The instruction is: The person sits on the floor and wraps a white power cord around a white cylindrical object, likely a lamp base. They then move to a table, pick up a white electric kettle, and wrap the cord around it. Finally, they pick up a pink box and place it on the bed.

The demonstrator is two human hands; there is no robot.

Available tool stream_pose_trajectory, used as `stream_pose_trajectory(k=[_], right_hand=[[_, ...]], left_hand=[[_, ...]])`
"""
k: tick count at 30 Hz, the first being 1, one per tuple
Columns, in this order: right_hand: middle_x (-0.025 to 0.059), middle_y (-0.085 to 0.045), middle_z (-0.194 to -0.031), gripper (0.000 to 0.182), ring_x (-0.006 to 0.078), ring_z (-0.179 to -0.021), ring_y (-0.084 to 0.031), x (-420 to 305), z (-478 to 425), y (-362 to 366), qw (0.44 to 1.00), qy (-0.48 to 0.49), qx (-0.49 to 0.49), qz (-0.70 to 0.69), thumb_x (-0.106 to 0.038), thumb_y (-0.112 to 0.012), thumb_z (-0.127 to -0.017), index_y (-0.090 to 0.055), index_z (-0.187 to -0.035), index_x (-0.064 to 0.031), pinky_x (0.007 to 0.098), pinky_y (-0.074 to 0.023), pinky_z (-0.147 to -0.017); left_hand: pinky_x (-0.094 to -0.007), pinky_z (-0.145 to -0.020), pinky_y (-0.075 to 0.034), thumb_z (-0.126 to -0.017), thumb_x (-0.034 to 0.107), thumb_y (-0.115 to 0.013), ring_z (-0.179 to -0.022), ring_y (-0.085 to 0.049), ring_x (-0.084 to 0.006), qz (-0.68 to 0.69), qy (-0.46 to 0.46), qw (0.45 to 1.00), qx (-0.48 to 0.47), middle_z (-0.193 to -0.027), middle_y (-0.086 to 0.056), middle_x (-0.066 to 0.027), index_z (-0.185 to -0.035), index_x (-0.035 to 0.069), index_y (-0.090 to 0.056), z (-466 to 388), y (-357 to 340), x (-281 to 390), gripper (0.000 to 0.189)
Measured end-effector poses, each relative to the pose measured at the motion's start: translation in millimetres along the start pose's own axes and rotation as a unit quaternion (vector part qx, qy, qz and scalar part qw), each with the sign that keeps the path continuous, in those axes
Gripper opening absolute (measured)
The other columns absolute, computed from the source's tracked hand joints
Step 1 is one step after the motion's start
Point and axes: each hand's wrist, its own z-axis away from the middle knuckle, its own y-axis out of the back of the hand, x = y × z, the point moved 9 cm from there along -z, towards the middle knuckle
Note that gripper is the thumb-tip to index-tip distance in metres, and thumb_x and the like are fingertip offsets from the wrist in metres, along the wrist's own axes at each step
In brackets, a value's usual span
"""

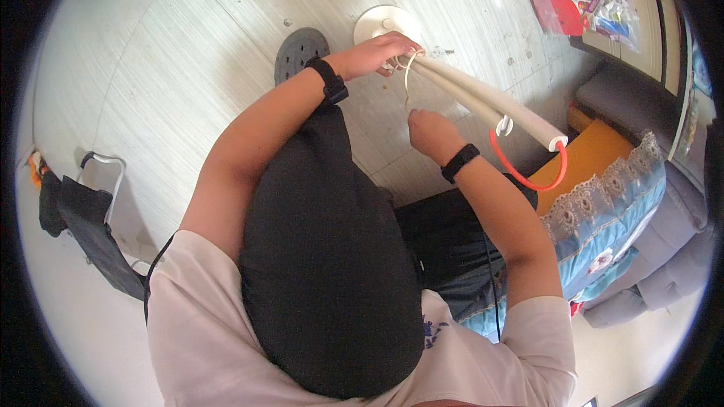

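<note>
My left hand grips the near ends of two long white tubes, lying side by side and pointing off to the right. A red-orange cord links their far ends in a loop. Around the gripped ends runs a thin white cord. Its lower end reaches my right hand, whose curled fingers pinch it. Just beyond my left hand, a round white disc-shaped object with a small raised centre sits on the floor. Part of it is hidden behind the hand.
A grey clog is beside my left wrist. To the right are a grey sofa, an orange-yellow surface and a lace-trimmed blue cloth. Clear plastic bags lie upper right; a metal-framed black item stands left.
</note>
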Motion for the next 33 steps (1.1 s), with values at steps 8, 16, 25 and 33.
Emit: stream_pose_trajectory(k=[8, 16, 25, 33], right_hand=[[0.025, -0.067, -0.081, 0.017, 0.0421, -0.079, -0.067, 14.9, 25.7, 13.6, 0.999, 0.013, 0.032, 0.006, -0.006, -0.05, -0.087, -0.061, -0.094, 0.0041, 0.0505, -0.0544, -0.072], [0.0197, -0.069, -0.089, 0.041, 0.0353, -0.085, -0.068, 77.3, 47.2, 16.1, 0.991, -0.067, 0.025, -0.114, -0.028, -0.068, -0.084, -0.063, -0.115, -0.0012, 0.0453, -0.0529, -0.079], [0.0209, -0.061, -0.124, 0.076, 0.0267, -0.107, -0.063, 126.8, 129.0, 141.9, 0.66, -0.1, -0.004, -0.745, -0.026, -0.064, -0.081, -0.038, -0.146, 0.0027, 0.0362, -0.0541, -0.09], [0.0262, -0.054, -0.132, 0.068, 0.0284, -0.096, -0.063, 53.5, 136.2, 255.5, 0.629, 0.023, 0.166, -0.759, -0.025, -0.057, -0.088, -0.035, -0.146, 0.0047, 0.0359, -0.0574, -0.073]], left_hand=[[-0.0377, -0.093, -0.049, -0.1, 0.046, -0.044, -0.116, -0.052, -0.0181, -0.026, 0.027, 0.999, 0.02, -0.131, -0.052, -0.0021, -0.134, 0.016, -0.056, 4.1, 1.3, 4.1, 0.046], [-0.0333, -0.091, -0.051, -0.103, 0.033, -0.042, -0.112, -0.052, -0.0158, -0.045, -0.043, 0.998, 0.033, -0.134, -0.052, -0.0004, -0.136, 0.018, -0.057, 0.1, 5.9, 5.5, 0.039], [-0.0302, -0.085, -0.052, -0.099, 0.025, -0.06, -0.097, -0.056, -0.0126, 0.007, -0.073, 0.997, -0.015, -0.12, -0.057, 0.0008, -0.131, 0.019, -0.062, 3.1, 10.4, 6.4, 0.033], [-0.0289, -0.091, -0.051, -0.092, 0.014, -0.068, -0.103, -0.058, -0.013, -0.027, -0.032, 0.999, -0.018, -0.131, -0.054, 0.0, -0.135, 0.011, -0.055, 3.5, 5.4, 12.5, 0.045]])
